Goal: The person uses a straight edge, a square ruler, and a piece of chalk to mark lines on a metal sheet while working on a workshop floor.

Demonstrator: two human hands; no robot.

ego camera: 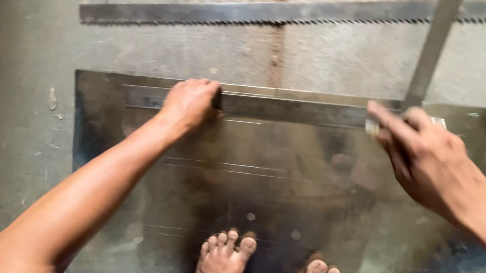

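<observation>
We see a glossy metal sheet (pixel 286 187), smooth and mirror-like, scored with fine pale scratch lines. On it, toward twelve o'clock, lies a dull grey steel straightedge (pixel 285 107), smooth and matt. Beyond, a darkened toothed saw blade (pixel 260 15) rests on rough, matt, stained concrete floor (pixel 15 92).

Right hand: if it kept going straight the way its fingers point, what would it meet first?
Probably the flat metal straightedge on the steel sheet; the right hand points left along it toward the left hand.

Bare arms, bare feet — sleeveless
</observation>
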